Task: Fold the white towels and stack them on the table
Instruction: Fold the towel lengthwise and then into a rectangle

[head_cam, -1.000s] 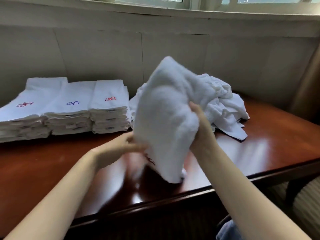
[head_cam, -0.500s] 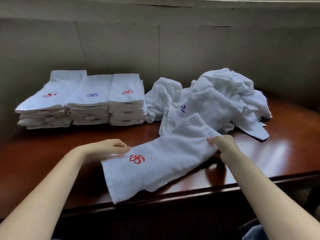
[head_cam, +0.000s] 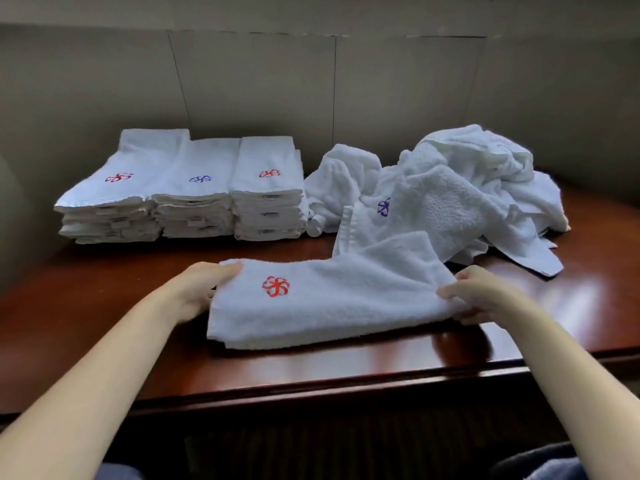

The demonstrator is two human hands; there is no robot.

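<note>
Wooden table [head_cam: 104,317]: folded white towel [head_cam: 332,303], red emblem up. Left hand [head_cam: 201,289] and right hand [head_cam: 481,296] fingers pinch its ends.

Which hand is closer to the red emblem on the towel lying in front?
Left. The left hand grips the towel at the end beside the red emblem; the right hand grips the opposite end, well away from it.
</note>
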